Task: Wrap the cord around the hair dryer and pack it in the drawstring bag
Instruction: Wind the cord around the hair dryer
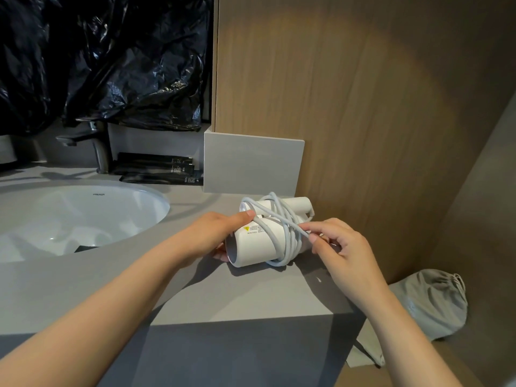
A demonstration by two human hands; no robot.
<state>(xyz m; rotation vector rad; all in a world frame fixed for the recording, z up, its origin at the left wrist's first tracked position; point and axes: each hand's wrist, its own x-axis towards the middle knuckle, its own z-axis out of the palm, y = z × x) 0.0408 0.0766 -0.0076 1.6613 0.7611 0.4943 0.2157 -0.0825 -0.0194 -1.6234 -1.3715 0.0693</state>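
Though sideways, hair dryer between hands

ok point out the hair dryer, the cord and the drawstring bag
hair dryer (248, 248): head view, middle of the white barrel
cord (290, 244): head view, loops wound round the barrel
drawstring bag (427, 305): head view, grey cloth body

Viewpoint: here we are on the head camera, sitting above the grey counter, close over its front edge.
Facing: forward and down, wooden wall panel filling 12 to 2 o'clock.
Nearness: left hand and right hand right at centre, arms coming in from 8 and 5 o'clock.
Spread: wide, with the sink at 9 o'clock and the drawstring bag down at 4 o'clock.
Views: just this one.
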